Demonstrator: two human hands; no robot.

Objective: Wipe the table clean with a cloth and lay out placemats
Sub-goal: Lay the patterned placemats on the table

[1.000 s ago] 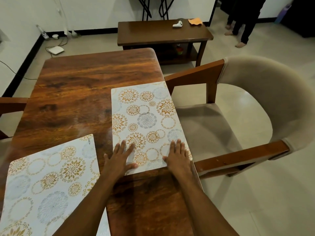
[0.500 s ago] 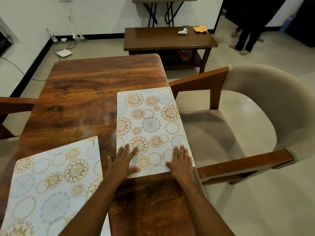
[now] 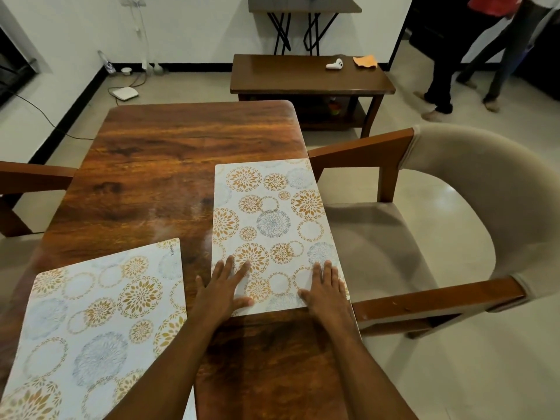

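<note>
A white placemat (image 3: pixel 272 219) with gold and grey flower rings lies along the right edge of the brown wooden table (image 3: pixel 169 165). My left hand (image 3: pixel 222 291) lies flat on its near left corner, fingers straight. My right hand (image 3: pixel 325 291) lies flat on its near right corner. A second placemat (image 3: pixel 97 316) of the same pattern lies at the table's near left. An orange cloth (image 3: pixel 365 61) sits on a low side table (image 3: pixel 303 78) across the room.
A beige upholstered armchair (image 3: pixel 472 213) stands close against the table's right side. Another chair's arm (image 3: pixel 33 174) shows at the left. A white object (image 3: pixel 334 65) lies on the side table. Two people's legs (image 3: pixel 448 83) are at the far right.
Both hands stay flat on the placemat's near corners. My view has tilted up a little, so the table sits lower in frame. The people at the far right have shifted.
</note>
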